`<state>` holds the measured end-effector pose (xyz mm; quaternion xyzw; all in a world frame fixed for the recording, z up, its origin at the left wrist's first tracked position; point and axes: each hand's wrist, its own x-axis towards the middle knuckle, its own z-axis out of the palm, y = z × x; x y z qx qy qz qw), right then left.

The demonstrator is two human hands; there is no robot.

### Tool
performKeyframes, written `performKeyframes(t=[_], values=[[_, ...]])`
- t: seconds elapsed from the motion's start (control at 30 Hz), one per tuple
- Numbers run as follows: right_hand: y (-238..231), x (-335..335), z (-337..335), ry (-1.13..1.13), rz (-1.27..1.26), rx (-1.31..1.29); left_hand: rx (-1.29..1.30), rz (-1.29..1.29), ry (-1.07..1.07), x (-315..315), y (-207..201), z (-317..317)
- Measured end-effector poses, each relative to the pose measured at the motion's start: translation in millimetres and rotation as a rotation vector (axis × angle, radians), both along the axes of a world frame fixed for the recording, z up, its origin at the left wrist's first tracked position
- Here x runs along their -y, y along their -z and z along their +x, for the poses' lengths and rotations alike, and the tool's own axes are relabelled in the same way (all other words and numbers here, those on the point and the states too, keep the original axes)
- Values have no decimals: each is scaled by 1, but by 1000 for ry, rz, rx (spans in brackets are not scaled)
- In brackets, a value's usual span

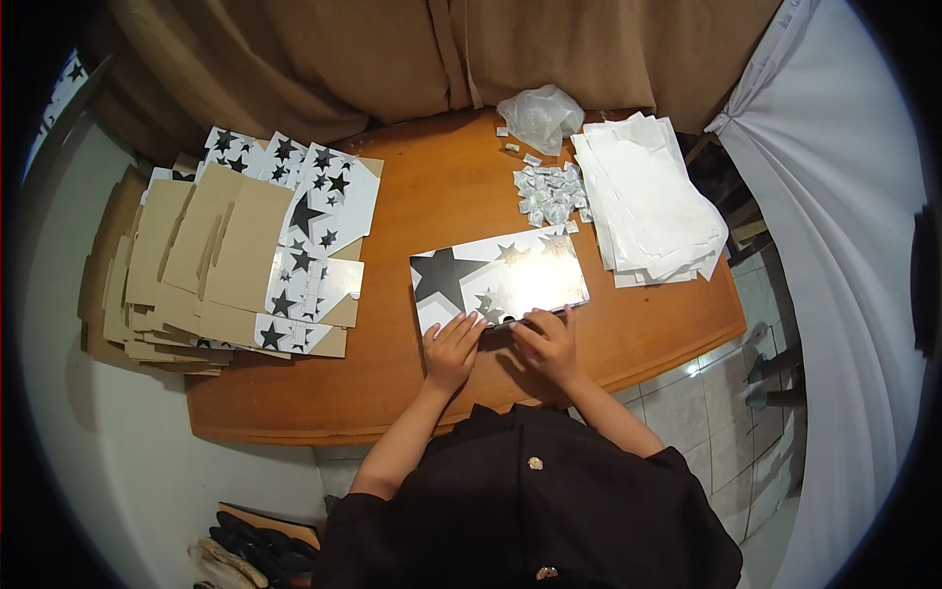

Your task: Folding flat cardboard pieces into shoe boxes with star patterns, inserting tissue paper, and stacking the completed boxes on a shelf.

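A closed cardboard box, white with black and grey stars, lies on the wooden table in front of me. Light glares off the right half of its lid. My left hand rests on the near left part of the box, fingers stretched out flat over the edge. At the near right edge, my right hand has its fingers bent and gripping the rim. Between the two hands, a small dark hole shows at the box's near edge. The undersides of my fingers are hidden.
Flattened star-printed cartons are stacked on the left of the table. Several small silvery packets lie beyond the box, beside a clear plastic bag. White paper sheets are piled on the right. Brown curtains hang behind.
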<state>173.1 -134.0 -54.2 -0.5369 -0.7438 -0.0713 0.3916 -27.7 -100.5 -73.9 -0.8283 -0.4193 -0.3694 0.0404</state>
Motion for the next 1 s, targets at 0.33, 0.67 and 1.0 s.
performKeyframes(t=[0.33,0.67,1.0], values=[[17,-10,0,-53,95,109,-5,-48,-18,2,2,0],[14,-14,4,-89,114,86,12,-37,-1,2,5,-1],[4,-12,4,-106,112,136,6,-22,-6,0,6,-1]])
